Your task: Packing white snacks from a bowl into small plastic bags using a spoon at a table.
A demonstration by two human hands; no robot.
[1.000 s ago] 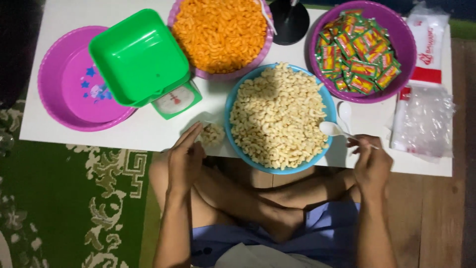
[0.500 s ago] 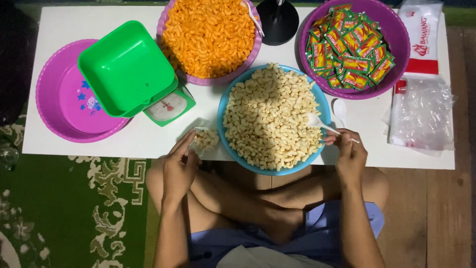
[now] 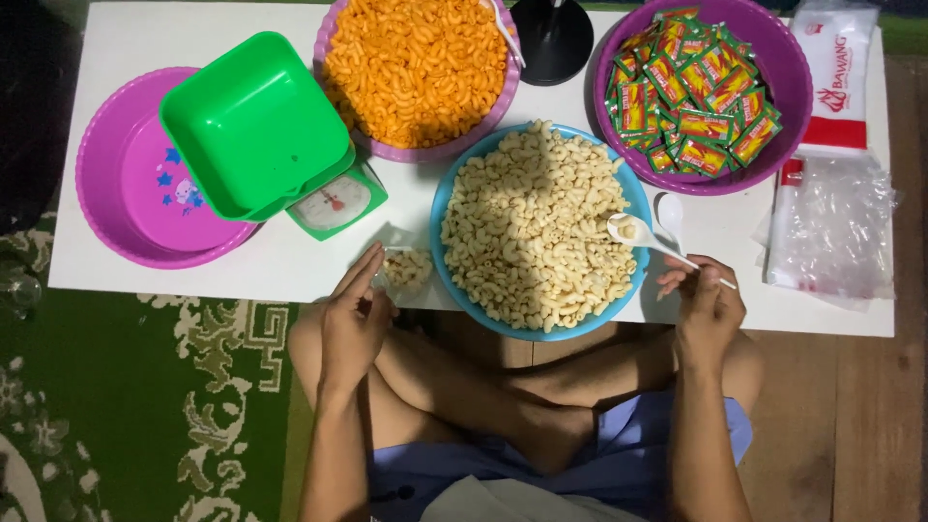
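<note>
A blue bowl point(image 3: 447, 198) heaped with pale macaroni snacks sits at the table's front edge. My right hand point(image 3: 706, 309) holds a white plastic spoon point(image 3: 630, 230) over the bowl's right side, with a few pale pieces in its scoop. My left hand point(image 3: 353, 324) grips a small clear plastic bag point(image 3: 406, 271) partly filled with the same pale pieces, just left of the bowl. My crossed legs lie below the table edge.
A green kitchen scale point(image 3: 333, 205) with a square green pan point(image 3: 253, 124) stands left of the bowl, over a pink basin point(image 3: 106, 184). Behind are a basin of orange macaroni point(image 3: 416, 68), a purple basin of seasoning sachets point(image 3: 691, 92), a spare spoon point(image 3: 670, 215), and plastic bags point(image 3: 831, 232).
The spoon dipped into the pale macaroni and now rises with a few pieces in it. My left hand keeps the bag in place.
</note>
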